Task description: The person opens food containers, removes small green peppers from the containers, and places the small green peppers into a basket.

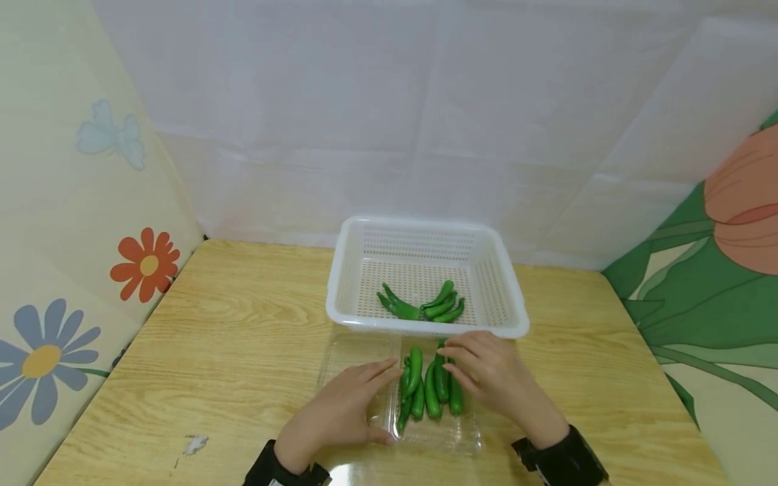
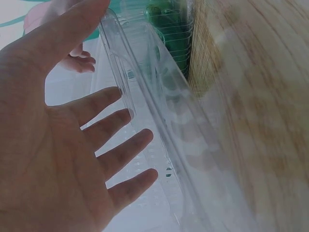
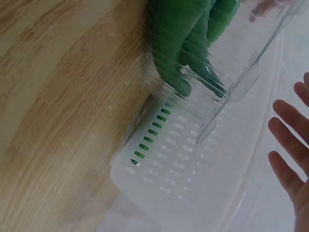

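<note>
As seen from the person's side, the surface (image 1: 243, 324) runs back to a sheet (image 1: 340, 121). The basket (image 1: 389, 324) stands at the rear of the surface, before the sheet. Two groups of peppers (image 1: 404, 309) lie side by side in it, toward the front wall. The box (image 1: 437, 440) lies directly before the basket, its lid (image 1: 358, 351) to the left. Further peppers (image 1: 431, 395) lie lengthwise inside the box. The left grip (image 1: 340, 408) is at the lid, left of these peppers; the right grip (image 1: 495, 374) is over the box's right side.

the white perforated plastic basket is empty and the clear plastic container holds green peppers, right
The white perforated plastic basket isn't empty: the head view shows curved green peppers inside it. The clear plastic container does hold some.
</note>
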The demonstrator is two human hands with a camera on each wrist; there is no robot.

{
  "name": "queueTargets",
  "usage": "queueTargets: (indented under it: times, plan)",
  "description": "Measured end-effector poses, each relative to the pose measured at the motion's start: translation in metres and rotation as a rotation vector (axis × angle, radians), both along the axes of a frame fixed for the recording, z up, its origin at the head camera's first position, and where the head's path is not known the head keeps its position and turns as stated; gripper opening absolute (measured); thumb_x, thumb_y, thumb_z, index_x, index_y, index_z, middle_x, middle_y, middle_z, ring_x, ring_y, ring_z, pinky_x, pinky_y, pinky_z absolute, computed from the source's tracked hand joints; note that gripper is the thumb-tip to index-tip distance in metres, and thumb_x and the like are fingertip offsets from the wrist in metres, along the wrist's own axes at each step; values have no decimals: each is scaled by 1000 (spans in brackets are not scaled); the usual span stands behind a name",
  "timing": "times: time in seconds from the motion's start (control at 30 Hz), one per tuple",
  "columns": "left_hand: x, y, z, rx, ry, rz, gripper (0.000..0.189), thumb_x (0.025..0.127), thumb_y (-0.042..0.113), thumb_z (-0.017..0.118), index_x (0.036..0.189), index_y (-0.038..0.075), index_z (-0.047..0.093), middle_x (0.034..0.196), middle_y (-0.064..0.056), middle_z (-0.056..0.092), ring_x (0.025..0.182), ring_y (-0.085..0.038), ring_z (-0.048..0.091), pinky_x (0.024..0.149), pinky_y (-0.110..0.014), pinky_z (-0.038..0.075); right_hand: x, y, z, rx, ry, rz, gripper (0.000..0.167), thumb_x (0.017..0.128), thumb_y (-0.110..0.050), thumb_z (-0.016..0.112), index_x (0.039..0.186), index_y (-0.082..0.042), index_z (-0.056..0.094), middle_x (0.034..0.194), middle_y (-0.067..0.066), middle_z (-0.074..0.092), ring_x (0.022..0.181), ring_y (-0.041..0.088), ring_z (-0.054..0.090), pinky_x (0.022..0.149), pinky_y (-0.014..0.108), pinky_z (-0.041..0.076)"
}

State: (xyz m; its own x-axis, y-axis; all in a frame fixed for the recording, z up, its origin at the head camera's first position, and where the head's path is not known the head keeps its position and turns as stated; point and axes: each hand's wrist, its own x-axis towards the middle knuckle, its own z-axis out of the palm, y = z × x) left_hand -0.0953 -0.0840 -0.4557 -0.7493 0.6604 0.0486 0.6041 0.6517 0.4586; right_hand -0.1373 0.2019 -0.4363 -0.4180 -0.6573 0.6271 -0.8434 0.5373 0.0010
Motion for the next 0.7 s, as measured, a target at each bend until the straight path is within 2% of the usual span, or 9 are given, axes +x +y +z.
queueTargets:
  times: [0.13,0.43,0.6,0.7]
  plan:
    - [0,0,1,-3,-9,2,97,73,54,82,152,16,40,157,-3,37,138,-24,41,114,-45,34,2,0,-4,38,-12,-1,42,105,-37,44,101,-7,74,102,10,72,94,24,67,84,41,57]
    - [0,0,1,-12,-8,8,97,73,54,82,152,16,41,157,-2,36,138,-24,41,114,-45,34,6,4,-13,78,-31,56,35,103,-34,51,101,-8,74,100,6,71,93,21,66,83,41,57]
    - [0,0,0,-9,-5,4,97,73,54,82,152,16,40,157,-2,36,138,-24,41,114,-45,34,7,7,-17,83,-22,76,23,94,-28,63,102,-9,74,100,6,71,94,23,66,84,44,57]
    - [0,0,-1,-5,2,2,97,73,54,82,152,15,41,157,-2,36,138,-24,41,114,-45,35,9,8,-19,89,-28,71,22,87,-25,68,102,-10,73,101,7,71,95,24,67,86,46,57]
